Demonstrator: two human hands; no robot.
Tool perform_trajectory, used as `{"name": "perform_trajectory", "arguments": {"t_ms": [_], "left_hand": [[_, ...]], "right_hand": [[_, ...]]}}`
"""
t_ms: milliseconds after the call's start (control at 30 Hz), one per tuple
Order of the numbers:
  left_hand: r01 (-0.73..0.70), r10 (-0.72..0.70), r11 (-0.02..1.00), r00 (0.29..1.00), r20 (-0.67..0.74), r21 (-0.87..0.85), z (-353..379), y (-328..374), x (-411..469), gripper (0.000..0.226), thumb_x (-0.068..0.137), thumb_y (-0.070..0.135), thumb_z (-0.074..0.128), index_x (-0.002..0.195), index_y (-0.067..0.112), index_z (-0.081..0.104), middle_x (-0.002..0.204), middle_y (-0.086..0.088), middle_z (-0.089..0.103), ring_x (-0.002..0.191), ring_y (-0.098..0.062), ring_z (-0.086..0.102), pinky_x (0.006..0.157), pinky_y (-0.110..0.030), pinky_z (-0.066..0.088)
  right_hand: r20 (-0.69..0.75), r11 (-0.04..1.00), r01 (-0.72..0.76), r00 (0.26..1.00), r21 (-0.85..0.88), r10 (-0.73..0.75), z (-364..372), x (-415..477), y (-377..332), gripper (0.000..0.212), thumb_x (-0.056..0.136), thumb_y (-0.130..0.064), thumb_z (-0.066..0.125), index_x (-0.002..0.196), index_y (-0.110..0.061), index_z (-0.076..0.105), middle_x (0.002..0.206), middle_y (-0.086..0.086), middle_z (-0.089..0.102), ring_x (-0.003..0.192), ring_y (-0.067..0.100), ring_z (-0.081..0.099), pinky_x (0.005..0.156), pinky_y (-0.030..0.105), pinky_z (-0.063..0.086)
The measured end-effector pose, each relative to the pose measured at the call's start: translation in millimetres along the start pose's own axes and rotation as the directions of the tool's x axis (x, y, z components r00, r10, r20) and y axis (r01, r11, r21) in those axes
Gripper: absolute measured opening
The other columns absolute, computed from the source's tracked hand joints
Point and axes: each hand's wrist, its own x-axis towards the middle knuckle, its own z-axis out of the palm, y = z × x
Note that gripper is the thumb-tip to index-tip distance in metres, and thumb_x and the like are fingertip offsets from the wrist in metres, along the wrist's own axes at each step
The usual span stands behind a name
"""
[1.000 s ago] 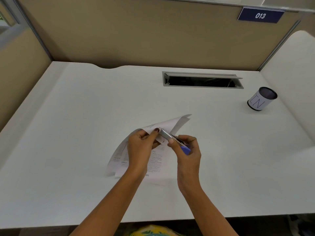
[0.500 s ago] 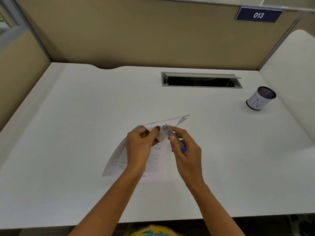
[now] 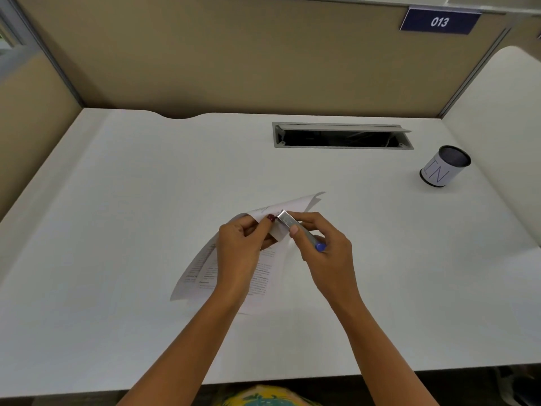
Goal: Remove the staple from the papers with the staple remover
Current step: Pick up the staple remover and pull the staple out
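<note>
Printed white papers [image 3: 265, 268] lie on the white desk, with their far corner lifted and curled. My left hand [image 3: 241, 247] pinches that raised corner between thumb and fingers. My right hand [image 3: 323, 249] grips a silver staple remover [image 3: 288, 221] with a blue end [image 3: 320, 247]. Its metal tip sits against the pinched corner, right beside my left thumb. The staple itself is hidden by my fingers and the tool.
A white cylindrical pen cup [image 3: 445, 167] marked with letters stands at the right. A long cable slot [image 3: 342, 136] is set into the desk [image 3: 117, 230] further back. Beige partition walls enclose the desk, with a blue "013" sign [image 3: 439, 21] at the top right.
My right hand has turned and shifted slightly toward the far side, bringing the remover's tip up against the paper corner. The left hand keeps holding the corner.
</note>
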Motion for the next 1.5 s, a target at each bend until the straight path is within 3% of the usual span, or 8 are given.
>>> {"name": "perform_trajectory", "arguments": {"t_ms": [300, 533, 800, 1000, 1133, 1200, 1367, 1500], "left_hand": [[-0.043, 0.044, 0.999, 0.999, 0.01, -0.022, 0, 3, 2, 0.011, 0.089, 0.029, 0.063, 0.08, 0.034, 0.067, 0.082, 0.009, 0.071, 0.073, -0.004, 0.07, 0.055, -0.009, 0.05], [-0.09, 0.093, 0.994, 0.995, -0.047, 0.061, 2, -1, 1, 0.02, 0.089, 0.028, 0.064, 0.072, 0.038, 0.062, 0.073, 0.015, 0.067, 0.067, 0.005, 0.066, 0.051, -0.004, 0.045], [-0.179, 0.195, 0.973, 0.975, -0.102, 0.145, 1, 3, 2, 0.023, 0.088, 0.027, 0.064, 0.071, 0.041, 0.06, 0.073, 0.019, 0.065, 0.068, 0.006, 0.063, 0.05, -0.003, 0.044], [-0.202, 0.217, 0.969, 0.971, -0.097, 0.145, 0, 2, 4, 0.022, 0.088, 0.029, 0.064, 0.068, 0.036, 0.063, 0.068, 0.012, 0.067, 0.067, -0.018, 0.064, 0.051, -0.029, 0.051], [-0.135, 0.138, 0.99, 0.988, -0.063, 0.048, 0, 2, 4, 0.015, 0.089, 0.029, 0.064, 0.075, 0.034, 0.068, 0.073, 0.01, 0.073, 0.067, -0.013, 0.071, 0.055, -0.023, 0.054], [-0.088, 0.089, 0.996, 0.994, -0.061, 0.024, 0, 0, 5, 0.011, 0.088, 0.029, 0.065, 0.078, 0.033, 0.068, 0.073, 0.012, 0.074, 0.07, -0.008, 0.072, 0.059, -0.021, 0.057], [0.019, -0.02, 1.0, 0.997, -0.072, -0.009, 0, 0, 9, 0.008, 0.084, 0.034, 0.068, 0.079, 0.028, 0.068, 0.07, 0.015, 0.073, 0.066, -0.002, 0.071, 0.052, -0.008, 0.049], [0.036, -0.036, 0.999, 0.999, -0.04, -0.019, 1, 4, 6, 0.01, 0.083, 0.037, 0.069, 0.074, 0.032, 0.067, 0.069, 0.019, 0.073, 0.065, -0.002, 0.07, 0.05, -0.008, 0.048]], "right_hand": [[0.064, 0.996, -0.033, 0.998, 0.078, 0.028, -4, 8, -3, 0.019, 0.092, -0.021, 0.062, 0.109, -0.016, 0.068, 0.085, -0.012, 0.066, 0.065, -0.001, 0.059, 0.056, 0.01, 0.044], [0.071, 0.998, 0.05, 0.996, -0.047, -0.047, -8, 14, -3, 0.025, 0.09, -0.023, 0.064, 0.113, -0.018, 0.07, 0.104, -0.005, 0.072, 0.097, 0.006, 0.066, 0.083, 0.015, 0.052], [0.082, 0.965, -0.171, 0.984, 0.197, 0.158, -3, 16, -13, 0.02, 0.089, -0.031, 0.063, 0.107, -0.028, 0.074, 0.078, -0.005, 0.072, 0.053, 0.003, 0.053, 0.048, 0.012, 0.04], [0.211, 0.841, -0.358, 0.932, 0.406, 0.295, -4, 14, -16, 0.025, 0.092, -0.037, 0.059, 0.107, -0.024, 0.073, 0.078, 0.0, 0.067, 0.049, 0.009, 0.039, 0.045, 0.017, 0.033], [0.355, 0.507, -0.555, 0.824, 0.659, 0.441, -7, 19, -17, 0.027, 0.091, -0.035, 0.06, 0.096, -0.012, 0.074, 0.083, 0.004, 0.069, 0.045, 0.006, 0.039, 0.04, 0.015, 0.036], [0.33, 0.566, -0.528, 0.846, 0.633, 0.419, -8, 19, -15, 0.031, 0.094, -0.037, 0.055, 0.102, -0.012, 0.071, 0.089, 0.004, 0.072, 0.048, 0.008, 0.048, 0.045, 0.018, 0.044], [0.056, 0.937, -0.236, 0.972, 0.257, 0.229, -5, 15, -12, 0.03, 0.097, -0.033, 0.047, 0.112, -0.015, 0.065, 0.09, 0.006, 0.074, 0.058, 0.013, 0.063, 0.061, 0.028, 0.058], [-0.027, 0.999, 0.02, 0.999, -0.049, -0.021, -4, 11, -16, 0.024, 0.088, -0.042, 0.06, 0.108, -0.031, 0.065, 0.085, -0.012, 0.069, 0.057, 0.007, 0.059, 0.054, 0.019, 0.051]]}}
